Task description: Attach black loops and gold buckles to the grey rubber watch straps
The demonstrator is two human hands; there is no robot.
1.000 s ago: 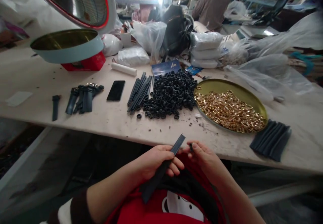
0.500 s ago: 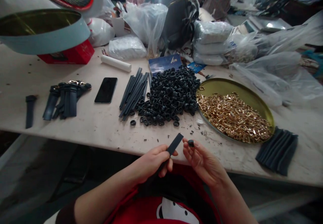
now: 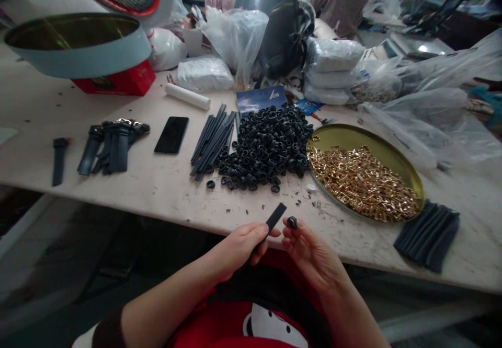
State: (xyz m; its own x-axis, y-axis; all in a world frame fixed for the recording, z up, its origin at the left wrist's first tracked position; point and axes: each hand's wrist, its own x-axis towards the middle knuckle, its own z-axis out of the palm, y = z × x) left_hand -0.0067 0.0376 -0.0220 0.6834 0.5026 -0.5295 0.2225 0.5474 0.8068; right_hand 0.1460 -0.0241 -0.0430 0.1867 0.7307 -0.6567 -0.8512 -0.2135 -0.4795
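My left hand (image 3: 249, 241) grips a dark strap (image 3: 276, 216) between thumb and fingers at the near edge of a pale worktable (image 3: 157, 196), its free end angled up and away from me. Just beside it, my right hand (image 3: 308, 248) pinches a small black loop (image 3: 292, 222) at the fingertips, the palm partly open and turned inward; loop and strap are apart.

Beyond the hands, a heap of black loops (image 3: 266, 149) covers the middle of the table, with thin dark strips (image 3: 214, 141) lying against its left side and a blue booklet (image 3: 259, 100) behind it. To the right, gold-coloured buckles (image 3: 364, 183) fill much of a round tray (image 3: 382, 152), and a row of dark straps (image 3: 427, 235) lies by its rim. On the left are a phone (image 3: 171, 135), a bunch of buckled straps (image 3: 112, 147) and a single short strap (image 3: 58, 162). A white roll (image 3: 187, 96) lies behind the phone, and a wide round tin (image 3: 78, 55) sits on a red box (image 3: 117, 80). A person (image 3: 345, 3) in a checked garment appears in the background, past wrapped packets (image 3: 331, 71) and a black bag (image 3: 278, 29).
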